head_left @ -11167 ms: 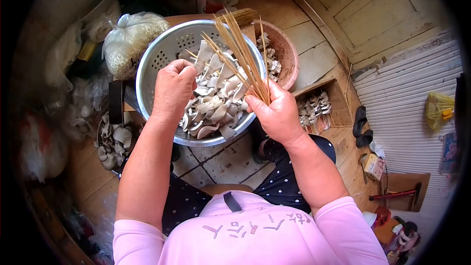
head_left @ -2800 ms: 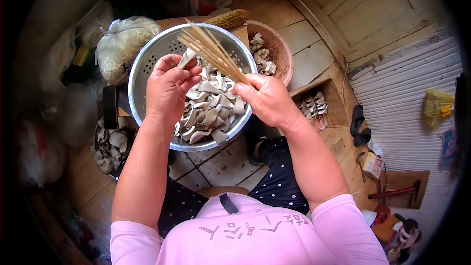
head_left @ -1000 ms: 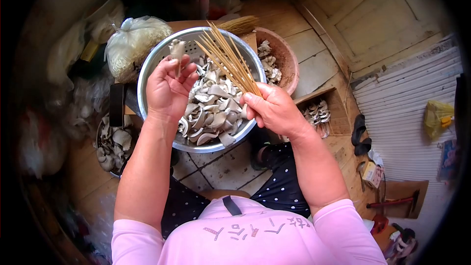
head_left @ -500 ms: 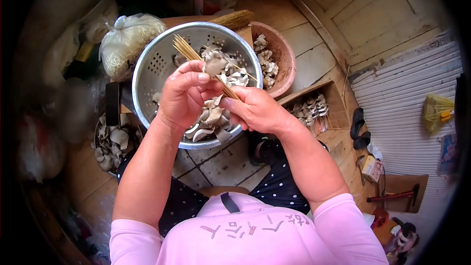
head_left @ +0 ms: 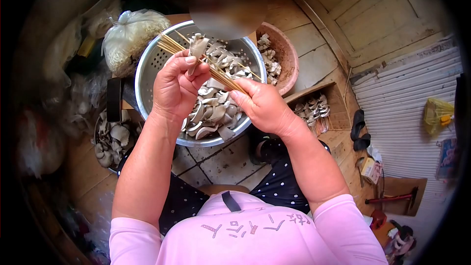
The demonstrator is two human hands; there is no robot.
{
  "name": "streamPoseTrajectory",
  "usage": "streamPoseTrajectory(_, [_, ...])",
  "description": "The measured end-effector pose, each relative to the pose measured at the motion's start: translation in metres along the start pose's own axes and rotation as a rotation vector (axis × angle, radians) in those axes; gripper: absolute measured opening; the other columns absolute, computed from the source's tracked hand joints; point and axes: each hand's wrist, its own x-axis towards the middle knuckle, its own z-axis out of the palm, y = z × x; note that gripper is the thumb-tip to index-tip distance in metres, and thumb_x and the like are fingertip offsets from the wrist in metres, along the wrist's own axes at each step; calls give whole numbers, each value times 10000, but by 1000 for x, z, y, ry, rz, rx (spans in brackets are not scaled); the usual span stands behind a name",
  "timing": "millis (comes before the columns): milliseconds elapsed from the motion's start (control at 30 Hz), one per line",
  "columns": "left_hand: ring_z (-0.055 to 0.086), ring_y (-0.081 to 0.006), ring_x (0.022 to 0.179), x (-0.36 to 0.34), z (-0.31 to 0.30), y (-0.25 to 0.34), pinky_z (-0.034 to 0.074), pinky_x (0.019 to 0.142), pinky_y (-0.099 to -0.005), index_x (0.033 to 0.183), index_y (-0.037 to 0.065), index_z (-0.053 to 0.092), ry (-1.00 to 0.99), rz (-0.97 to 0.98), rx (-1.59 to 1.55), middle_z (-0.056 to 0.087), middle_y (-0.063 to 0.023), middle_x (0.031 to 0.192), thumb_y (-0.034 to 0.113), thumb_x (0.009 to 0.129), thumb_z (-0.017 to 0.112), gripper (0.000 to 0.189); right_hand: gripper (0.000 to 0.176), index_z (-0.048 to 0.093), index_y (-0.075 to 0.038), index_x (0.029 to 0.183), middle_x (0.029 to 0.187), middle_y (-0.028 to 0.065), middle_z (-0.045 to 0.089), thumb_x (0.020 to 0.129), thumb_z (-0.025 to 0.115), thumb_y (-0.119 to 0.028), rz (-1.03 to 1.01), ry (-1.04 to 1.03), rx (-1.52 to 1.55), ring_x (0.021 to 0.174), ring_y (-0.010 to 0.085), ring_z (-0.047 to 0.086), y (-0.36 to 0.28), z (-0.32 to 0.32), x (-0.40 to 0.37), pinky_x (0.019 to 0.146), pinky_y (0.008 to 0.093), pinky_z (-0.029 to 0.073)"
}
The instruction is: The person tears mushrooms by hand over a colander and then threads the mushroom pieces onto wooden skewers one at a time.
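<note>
My left hand (head_left: 177,82) pinches a grey oyster mushroom piece (head_left: 198,47) between thumb and fingertips, its fingers curled. A bundle of thin bamboo skewers (head_left: 224,78) is gripped in my right hand (head_left: 265,107), their far ends fanning out up and left past my left fingers. The mushroom piece overlaps the skewers, and whether one runs through it I cannot tell. Both hands are over a large metal colander (head_left: 141,86), whose perforated bowl holds many torn oyster mushroom pieces (head_left: 212,110).
Behind the colander on the right stands a pink basin (head_left: 292,66) with mushroom scraps. A wooden box (head_left: 333,93) at right holds skewered mushrooms (head_left: 314,110). More mushrooms (head_left: 117,137) fill a container at left, below a tied plastic bag (head_left: 132,39). Dark sandals (head_left: 360,132) lie by the wall.
My left hand has shifted slightly left and up with the mushroom piece, now turned more edge-on. My right hand and the skewers have moved a little right, uncovering more mushrooms in the colander.
</note>
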Motion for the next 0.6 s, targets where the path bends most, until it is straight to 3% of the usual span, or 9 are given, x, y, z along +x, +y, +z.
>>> streamPoseTrajectory(67, [694, -213, 774, -1, 1, 3, 596, 754, -355, 1000, 13, 559, -27, -44, 20, 657, -107, 901, 41, 799, 621, 212, 223, 580, -17, 1117, 848, 121, 623, 956, 529, -162, 12, -45, -96, 771, 207, 587, -4, 1, -2, 734, 325, 475])
streamPoseTrajectory(300, [693, -212, 757, -4, 0, -1, 602, 715, -349, 1010, 12, 560, -119, -96, -2, 656, -107, 883, 21, 789, 625, 230, 230, 577, -26, 1119, 871, 145, 627, 964, 506, -180, -25, -143, -89, 787, 246, 597, 0, -3, -1, 746, 340, 476])
streamPoseTrajectory(433, [690, -215, 762, -3, 2, -7, 596, 732, -356, 1002, 19, 555, -52, -91, 3, 647, -102, 868, 27, 789, 633, 226, 237, 576, -22, 1126, 865, 155, 627, 952, 517, -173, -13, -86, -148, 788, 257, 603, 5, 4, -1, 743, 348, 476])
streamPoseTrajectory(533, [690, -222, 774, -2, 3, -10, 591, 734, -355, 1003, 25, 552, -37, -124, -25, 644, -100, 860, 20, 781, 633, 236, 251, 573, -18, 1146, 855, 154, 628, 942, 524, -156, -124, 101, -127, 774, 246, 602, 2, 7, -1, 739, 340, 477])
streamPoseTrajectory(600, [689, -228, 781, -3, 6, -9, 587, 728, -356, 1002, 27, 552, -15, -112, 13, 643, -100, 864, 18, 778, 632, 238, 240, 575, -39, 1080, 840, 225, 635, 905, 519, -194, -70, 113, -74, 824, 420, 610, 0, 4, 1, 734, 468, 474])
